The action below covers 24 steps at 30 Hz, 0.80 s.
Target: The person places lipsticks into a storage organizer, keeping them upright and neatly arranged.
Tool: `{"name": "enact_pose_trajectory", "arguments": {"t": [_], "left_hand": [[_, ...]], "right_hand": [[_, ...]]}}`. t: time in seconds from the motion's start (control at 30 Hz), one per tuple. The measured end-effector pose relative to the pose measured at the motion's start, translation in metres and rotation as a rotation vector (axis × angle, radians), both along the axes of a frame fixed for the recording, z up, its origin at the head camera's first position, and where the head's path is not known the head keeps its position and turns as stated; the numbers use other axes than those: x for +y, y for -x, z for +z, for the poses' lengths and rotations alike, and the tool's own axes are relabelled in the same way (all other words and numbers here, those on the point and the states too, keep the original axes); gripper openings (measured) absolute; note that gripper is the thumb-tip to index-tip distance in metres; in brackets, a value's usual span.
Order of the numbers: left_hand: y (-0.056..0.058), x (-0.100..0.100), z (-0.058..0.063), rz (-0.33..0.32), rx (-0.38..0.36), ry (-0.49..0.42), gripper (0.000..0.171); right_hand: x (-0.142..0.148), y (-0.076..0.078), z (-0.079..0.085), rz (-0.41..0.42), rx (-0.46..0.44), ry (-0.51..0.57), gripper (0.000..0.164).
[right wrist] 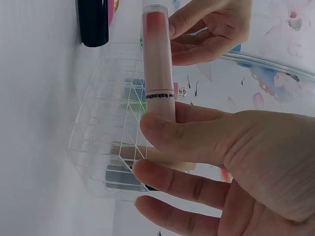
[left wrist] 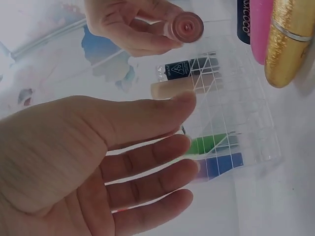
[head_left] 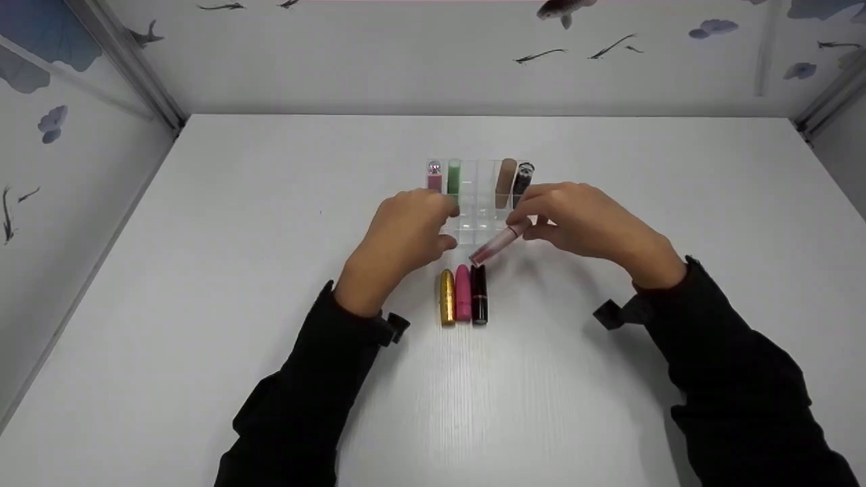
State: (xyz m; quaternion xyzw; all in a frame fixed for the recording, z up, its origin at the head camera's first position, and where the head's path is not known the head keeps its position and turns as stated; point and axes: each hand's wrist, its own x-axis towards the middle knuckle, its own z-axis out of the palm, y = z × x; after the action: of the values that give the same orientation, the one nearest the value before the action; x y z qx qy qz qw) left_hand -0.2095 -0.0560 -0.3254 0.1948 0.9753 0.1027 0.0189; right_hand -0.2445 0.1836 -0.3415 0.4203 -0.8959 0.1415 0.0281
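Observation:
My right hand [head_left: 582, 220] pinches a pale pink lip gloss tube [head_left: 500, 242] by its cap end, between thumb and index finger. The tube tilts down toward the left, and its reddish end [right wrist: 156, 24] points away from the palm. Behind it stands a clear compartment organizer [head_left: 484, 233]. Beside the organizer's left side is my left hand [head_left: 413, 223], its fingers apart and nothing held in them. Upright in the organizer are a pink tube [head_left: 434, 181], a green tube [head_left: 454, 177], a tan tube [head_left: 505, 182] and a black tube [head_left: 522, 181]; its middle slots hold nothing.
In front of the organizer, a gold lipstick [head_left: 447, 297], a bright pink lipstick [head_left: 463, 293] and a black lipstick [head_left: 479, 297] lie side by side on the white table [head_left: 541, 392]. Patterned white panels [head_left: 433, 61] rise along the table's back and left edges.

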Motion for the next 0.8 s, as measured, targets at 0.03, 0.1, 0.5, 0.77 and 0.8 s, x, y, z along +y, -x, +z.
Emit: {"name": "enact_pose_trajectory", "arguments": {"t": [0.03,0.1,0.5,0.77,0.8], "left_hand": [[-0.0003,0.0004,0.0008,-0.012,-0.019,-0.005,0.038],[-0.0004,0.0013,0.0011,-0.028,-0.046,-0.020,0.043],[0.0035,0.0024,-0.0041,-0.040,0.084,-0.089,0.036],[0.0043,0.0018,-0.0051,-0.030,0.191,-0.101,0.025],[0.0043,0.0013,-0.0049,-0.029,0.198,-0.104,0.025]], "right_hand": [[-0.0001,0.0001,-0.0001,-0.020,0.009,0.003,0.021],[-0.0006,0.0002,-0.0005,-0.060,0.025,0.012,0.019],[-0.0024,0.0004,-0.0038,-0.108,0.086,0.100,0.023],[-0.0048,0.0013,-0.0013,-0.106,0.102,0.162,0.021],[-0.0051,0.0016,-0.0011,-0.115,0.101,0.171,0.021]]}}
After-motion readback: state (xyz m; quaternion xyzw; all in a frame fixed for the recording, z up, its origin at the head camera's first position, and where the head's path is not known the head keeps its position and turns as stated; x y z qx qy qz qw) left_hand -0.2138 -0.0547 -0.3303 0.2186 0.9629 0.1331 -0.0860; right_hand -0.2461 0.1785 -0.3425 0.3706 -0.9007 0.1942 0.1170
